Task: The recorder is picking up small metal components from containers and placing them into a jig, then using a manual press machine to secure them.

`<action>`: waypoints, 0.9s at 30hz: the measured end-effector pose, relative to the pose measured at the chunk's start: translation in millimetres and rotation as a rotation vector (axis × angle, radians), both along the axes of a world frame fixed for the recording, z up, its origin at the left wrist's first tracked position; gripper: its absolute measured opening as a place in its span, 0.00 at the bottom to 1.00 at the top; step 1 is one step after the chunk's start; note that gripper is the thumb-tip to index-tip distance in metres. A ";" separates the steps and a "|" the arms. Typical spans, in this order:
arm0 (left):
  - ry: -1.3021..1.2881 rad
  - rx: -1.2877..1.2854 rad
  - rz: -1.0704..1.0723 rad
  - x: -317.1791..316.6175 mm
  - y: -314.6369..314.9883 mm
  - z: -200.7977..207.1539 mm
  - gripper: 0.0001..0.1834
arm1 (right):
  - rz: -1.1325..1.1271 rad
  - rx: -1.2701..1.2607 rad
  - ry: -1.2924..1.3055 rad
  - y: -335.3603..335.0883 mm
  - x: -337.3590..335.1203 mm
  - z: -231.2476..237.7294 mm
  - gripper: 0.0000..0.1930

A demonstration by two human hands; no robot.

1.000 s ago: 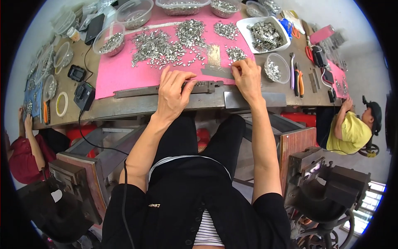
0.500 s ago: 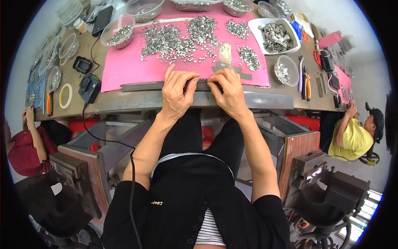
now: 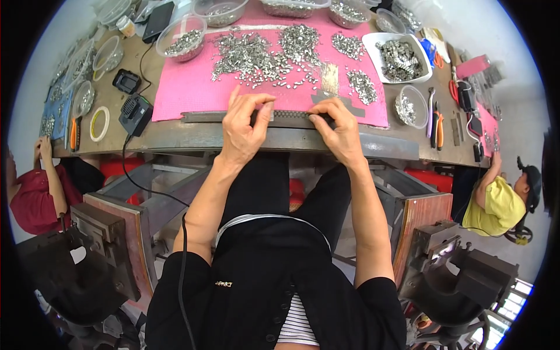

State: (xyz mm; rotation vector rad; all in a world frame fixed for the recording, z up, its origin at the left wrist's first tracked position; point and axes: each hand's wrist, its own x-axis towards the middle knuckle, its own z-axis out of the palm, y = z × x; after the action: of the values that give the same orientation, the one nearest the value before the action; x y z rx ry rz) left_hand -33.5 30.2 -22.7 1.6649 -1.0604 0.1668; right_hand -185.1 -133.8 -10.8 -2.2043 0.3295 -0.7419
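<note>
A long dark metal bar [image 3: 201,117] lies along the front edge of the pink mat. On it, between my hands, runs a narrow checkered strip of small metal links [image 3: 290,115]. My left hand [image 3: 245,125] is over the bar left of this strip, thumb and forefinger drawn together; what they hold, if anything, is too small to tell. At the strip's right end my right hand [image 3: 341,129] pinches with thumb and forefinger, its other fingers curled. Beyond both hands, loose silver metal pieces [image 3: 248,55] lie heaped on the pink mat [image 3: 175,87].
Clear tubs [image 3: 182,44] and a white tray [image 3: 429,74] of metal parts stand around the mat. Pliers [image 3: 437,131] lie at right; a black charger [image 3: 135,114] and tape roll [image 3: 100,123] at left. Co-workers sit on both sides. A cable [image 3: 182,262] crosses my left arm.
My hands have moved apart, so a longer stretch of the checkered strip shows between them. The whole view has shifted slightly, with the bench appearing farther right.
</note>
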 end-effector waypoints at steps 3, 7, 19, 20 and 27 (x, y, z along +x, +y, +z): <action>-0.037 0.064 0.068 19.6 8.5 -0.7 0.08 | -0.010 0.120 0.025 2.2 2.1 1.0 0.08; -0.074 0.165 0.140 41.7 15.7 -2.8 0.12 | -0.050 -0.129 -0.042 6.3 5.7 -8.8 0.09; -0.210 0.656 -0.076 66.2 36.2 8.2 0.22 | 0.013 -0.013 0.107 1.1 15.9 6.8 0.10; -0.210 0.656 -0.071 67.3 35.0 9.3 0.22 | 0.018 -0.014 0.106 0.9 25.2 8.6 0.10; -0.227 0.685 -0.047 51.4 16.1 10.6 0.27 | 0.117 -0.662 0.122 13.2 96.5 -1.8 0.18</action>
State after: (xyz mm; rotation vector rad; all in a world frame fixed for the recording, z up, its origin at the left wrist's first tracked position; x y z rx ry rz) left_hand 17.9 46.3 -12.1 2.2656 -1.4296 -0.0512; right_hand -88.6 -120.6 -12.6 -2.8690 0.0021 -0.7212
